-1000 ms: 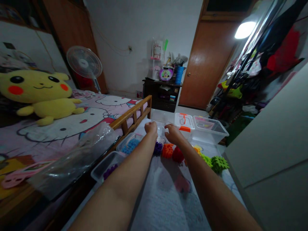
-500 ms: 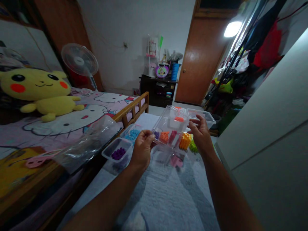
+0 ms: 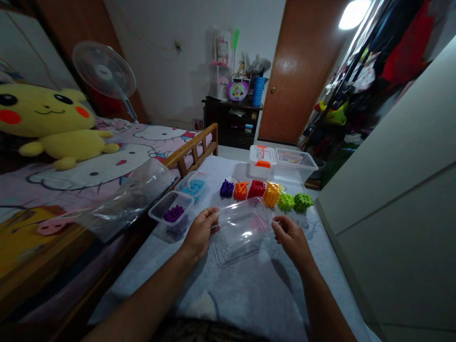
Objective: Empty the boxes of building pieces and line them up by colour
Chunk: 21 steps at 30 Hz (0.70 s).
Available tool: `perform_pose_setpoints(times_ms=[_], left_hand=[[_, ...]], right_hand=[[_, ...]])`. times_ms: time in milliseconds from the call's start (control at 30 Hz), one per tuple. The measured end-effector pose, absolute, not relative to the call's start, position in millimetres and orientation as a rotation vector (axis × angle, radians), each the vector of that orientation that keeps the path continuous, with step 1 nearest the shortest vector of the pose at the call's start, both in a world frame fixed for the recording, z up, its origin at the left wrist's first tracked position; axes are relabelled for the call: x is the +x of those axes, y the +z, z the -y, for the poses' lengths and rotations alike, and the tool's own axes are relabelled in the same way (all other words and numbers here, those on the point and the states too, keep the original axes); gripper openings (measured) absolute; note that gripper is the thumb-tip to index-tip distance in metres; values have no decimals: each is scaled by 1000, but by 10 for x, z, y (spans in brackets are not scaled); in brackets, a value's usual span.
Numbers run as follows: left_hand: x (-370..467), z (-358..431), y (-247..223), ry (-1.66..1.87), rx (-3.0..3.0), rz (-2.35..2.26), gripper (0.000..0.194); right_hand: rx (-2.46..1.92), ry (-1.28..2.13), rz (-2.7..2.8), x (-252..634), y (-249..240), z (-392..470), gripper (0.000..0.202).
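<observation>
A clear, shallow plastic container (image 3: 238,232) is tilted over the cloth between my hands. My left hand (image 3: 200,233) pinches its left edge between thumb and fingers. At the upper right edge, the fingers of my right hand (image 3: 290,236) are closed on the rim. Something pink shows faintly through the clear plastic. Just beyond stand clusters of small toy pieces: dark purple (image 3: 227,188), orange (image 3: 241,190), red (image 3: 257,189), yellow (image 3: 271,194), lime (image 3: 285,202) and green (image 3: 303,202).
To the left are a tub with purple pieces (image 3: 174,213) and a tub with blue pieces (image 3: 193,187). Behind the clusters stand an orange-latched box (image 3: 262,161) and a clear bin (image 3: 297,166). A wooden bed rail (image 3: 194,151) borders the left; a white cabinet (image 3: 388,209) borders the right.
The container has come down toward me and lies flatter. My right hand, fingers apart before, has closed on its edge. The coloured clusters behind now show plainly.
</observation>
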<state>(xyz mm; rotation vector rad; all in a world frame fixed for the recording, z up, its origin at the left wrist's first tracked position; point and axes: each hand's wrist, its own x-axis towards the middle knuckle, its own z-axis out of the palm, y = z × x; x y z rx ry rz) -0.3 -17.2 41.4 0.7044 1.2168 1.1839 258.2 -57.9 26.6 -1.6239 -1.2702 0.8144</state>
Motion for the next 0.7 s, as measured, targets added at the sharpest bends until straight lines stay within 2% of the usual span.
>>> perform_pose_setpoints(times_ms=[367, 500, 700], left_hand=[[96, 239, 177, 1217, 1030, -1325, 53], [117, 222, 191, 1168, 1066, -1268, 59], [120, 211, 202, 1162, 1085, -1268, 56]], right_hand=[[-1830, 459, 1530, 2465, 369, 769, 34], [-1822, 532, 1480, 2427, 344, 816, 35], [-1700, 912, 1112, 2403, 329, 878, 57]])
